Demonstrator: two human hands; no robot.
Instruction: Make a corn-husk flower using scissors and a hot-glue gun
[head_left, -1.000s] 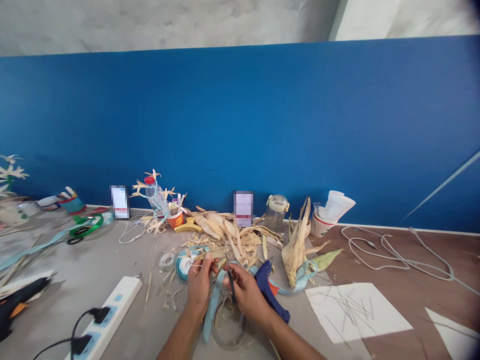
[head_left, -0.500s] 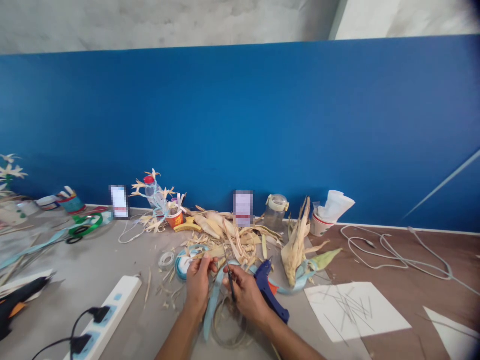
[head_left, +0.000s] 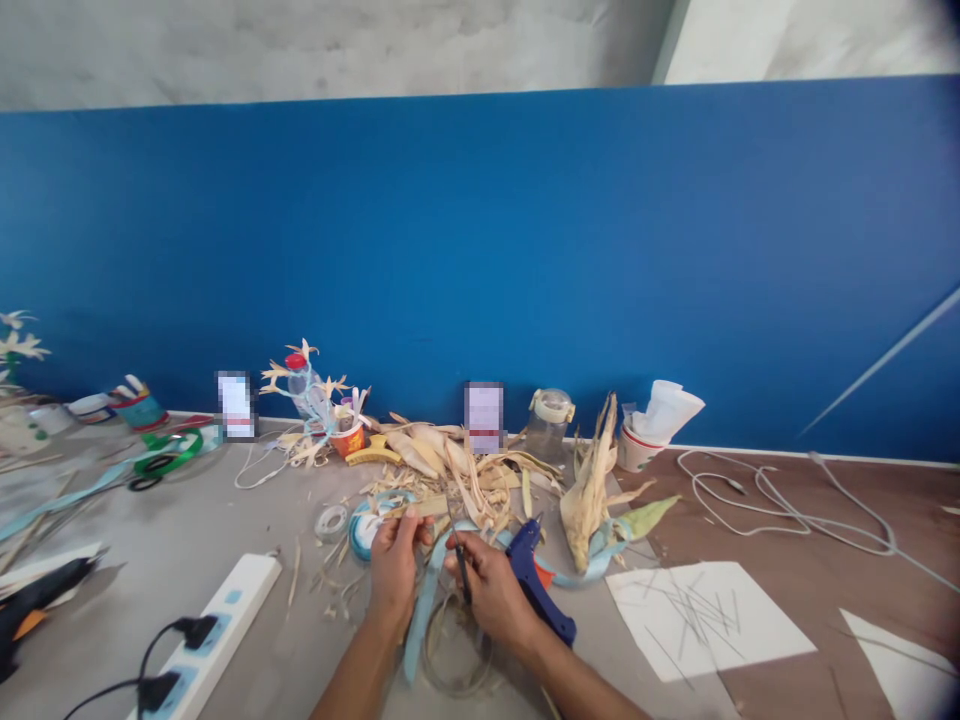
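My left hand [head_left: 395, 562] is closed in a pinch on a strip of dried corn husk [head_left: 426, 507]. In my right hand [head_left: 491, 582] is a slim, dark-handled tool that looks like a pair of scissors [head_left: 461, 572], its thin tip pointing up and away from me beside the husk. Between my wrists lie a light-blue ribbon [head_left: 421, 625] and a coil of thin wire or cord [head_left: 455, 688]. A blue glue gun [head_left: 551, 605] rests just right of my right hand. Beyond my fingers spreads a pile of dried corn husks [head_left: 431, 450].
At left are a white power strip [head_left: 225, 620] and a black glue gun [head_left: 45, 600]. Behind stand a husk-flower bottle [head_left: 304, 385], two phones, a lidded jar [head_left: 548, 430] and a paper cup [head_left: 637, 450]. Thin sticks lie on white paper [head_left: 765, 630] at right, near a white cable [head_left: 787, 520].
The whole view has shifted very slightly to the left. My hands keep nearly the same pose, with the husk and the scissors-like tool held as before.
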